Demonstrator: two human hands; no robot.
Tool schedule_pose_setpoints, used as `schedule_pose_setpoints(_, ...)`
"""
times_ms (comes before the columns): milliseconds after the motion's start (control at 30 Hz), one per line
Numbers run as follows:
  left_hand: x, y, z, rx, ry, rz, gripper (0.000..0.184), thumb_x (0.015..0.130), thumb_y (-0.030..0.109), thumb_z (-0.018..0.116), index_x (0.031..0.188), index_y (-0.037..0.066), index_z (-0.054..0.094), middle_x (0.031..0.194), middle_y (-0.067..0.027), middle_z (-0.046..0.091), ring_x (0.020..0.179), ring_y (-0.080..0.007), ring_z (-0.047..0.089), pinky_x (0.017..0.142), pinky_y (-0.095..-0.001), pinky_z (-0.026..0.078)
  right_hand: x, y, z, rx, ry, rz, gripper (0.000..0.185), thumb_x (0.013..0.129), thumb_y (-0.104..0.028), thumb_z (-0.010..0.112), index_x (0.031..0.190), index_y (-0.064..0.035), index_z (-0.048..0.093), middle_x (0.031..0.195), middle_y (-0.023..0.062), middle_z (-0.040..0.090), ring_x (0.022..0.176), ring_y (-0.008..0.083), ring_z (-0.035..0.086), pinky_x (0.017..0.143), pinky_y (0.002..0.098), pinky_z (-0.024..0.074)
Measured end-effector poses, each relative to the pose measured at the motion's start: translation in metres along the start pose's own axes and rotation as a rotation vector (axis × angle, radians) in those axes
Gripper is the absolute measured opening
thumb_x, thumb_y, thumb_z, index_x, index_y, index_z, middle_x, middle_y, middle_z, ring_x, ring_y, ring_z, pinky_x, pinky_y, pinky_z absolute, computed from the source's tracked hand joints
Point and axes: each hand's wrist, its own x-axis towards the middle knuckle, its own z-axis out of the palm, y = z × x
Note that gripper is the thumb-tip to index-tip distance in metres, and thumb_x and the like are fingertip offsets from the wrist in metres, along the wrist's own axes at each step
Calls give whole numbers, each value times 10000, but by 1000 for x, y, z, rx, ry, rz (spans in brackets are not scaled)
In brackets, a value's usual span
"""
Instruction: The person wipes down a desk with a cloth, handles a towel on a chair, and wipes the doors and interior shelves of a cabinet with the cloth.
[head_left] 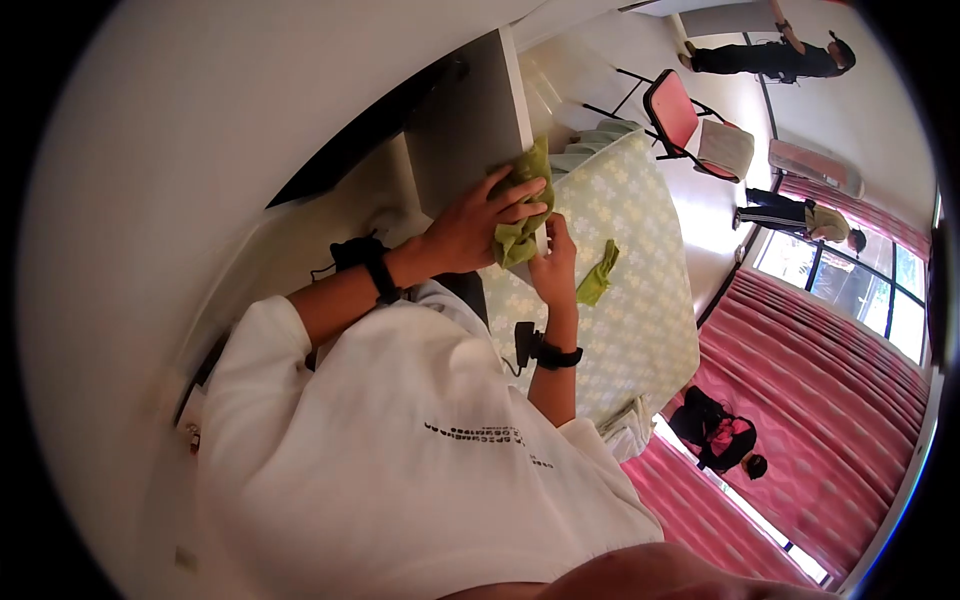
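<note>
A green cloth [537, 170] is folded over the pale edge of a grey furniture panel [465, 125]. My left hand [490, 218] is closed on this cloth, its fingers bent across it against the panel edge. Just beside it, my right hand [555, 262] grips the panel's edge near the cloth's lower end; part of its fingers is hidden behind the panel. A second green cloth [599, 274] lies crumpled on a mattress [640, 220] with a pale flower pattern, to the right of my right hand. Both wrists carry black straps with small devices.
The view is tilted sideways. Beyond the mattress stand a red folding chair [672, 112] and a chair with a light cover [724, 150]. Three people are farther off: one at the top [770, 60], one by the window [815, 220], one near the pink curtains [715, 430].
</note>
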Motion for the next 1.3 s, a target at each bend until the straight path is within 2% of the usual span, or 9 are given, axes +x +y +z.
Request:
schedule_pose_setpoints(133, 18, -7, 20, 96, 57, 30, 557, 787, 278, 702, 1309, 224, 511, 1456, 29, 383, 1266, -371, 378, 1029, -478, 417, 16, 25, -21, -48, -30, -60, 324, 828, -98, 645, 1123, -8, 544, 961, 153, 657, 842, 264, 634, 764, 360, 500)
schedule_pose_setpoints(333, 43, -9, 48, 275, 65, -58, 545, 763, 303, 707, 1276, 208, 551, 1445, 24, 400, 1234, -307, 410, 999, -465, 428, 34, 55, -47, 70, -105, -139, 334, 829, -93, 646, 1139, -7, 556, 949, 151, 650, 813, 247, 634, 748, 343, 501)
schedule_pose_setpoints(467, 69, -21, 51, 491, 95, -86, 527, 778, 285, 687, 1275, 192, 542, 1426, -36, 419, 1253, -305, 434, 990, -457, 433, 43, 77, -56, 84, -119, -125, 342, 829, -136, 685, 1118, -7, 556, 951, 152, 653, 805, 272, 639, 739, 355, 506)
schedule_pose_setpoints(633, 96, -45, 37, 385, 273, -375, 442, 878, 253, 609, 1297, 163, 501, 1503, -86, 331, 1247, -350, 488, 949, -443, 466, 45, 82, -59, 161, -147, -258, 366, 849, -187, 678, 1130, -13, 520, 1047, 188, 593, 906, 326, 613, 761, 393, 502)
schedule_pose_setpoints(733, 110, -57, 27, 325, 298, -482, 429, 871, 222, 608, 1274, 137, 488, 1542, -81, 268, 1249, -365, 487, 951, -447, 477, 41, 80, -60, 200, -164, -274, 368, 878, -177, 661, 1158, -6, 494, 1070, 168, 600, 967, 283, 606, 795, 375, 492)
schedule_pose_setpoints(967, 104, -95, 31, 416, 325, -340, 455, 913, 268, 601, 1318, 116, 457, 1554, -191, 196, 1292, -390, 447, 968, -473, 457, 39, 95, -45, 276, -109, -310, 343, 868, -202, 645, 1115, -10, 504, 1063, 195, 563, 911, 350, 589, 775, 415, 483)
schedule_pose_setpoints(1033, 107, -86, 30, 556, 290, -296, 442, 912, 261, 601, 1299, 97, 463, 1542, -212, 216, 1296, -399, 433, 964, -479, 458, 41, 96, -42, 260, -111, -328, 340, 864, -213, 649, 1104, -17, 507, 1048, 189, 565, 890, 344, 591, 783, 413, 480)
schedule_pose_setpoints(1133, 113, -58, 38, 543, 229, -411, 430, 898, 239, 611, 1275, 90, 467, 1537, -215, 226, 1246, -421, 469, 940, -486, 473, 41, 95, -41, 215, -90, -296, 370, 869, -184, 654, 1152, 2, 504, 1078, 185, 601, 1003, 332, 606, 856, 397, 492)
schedule_pose_setpoints(1300, 94, -15, 59, 467, 120, -441, 446, 871, 198, 628, 1271, 97, 460, 1541, -208, 219, 1149, -443, 534, 901, -485, 496, 36, 90, -34, 254, -59, -215, 363, 844, -204, 661, 1114, -11, 513, 1064, 191, 597, 974, 352, 602, 841, 411, 485)
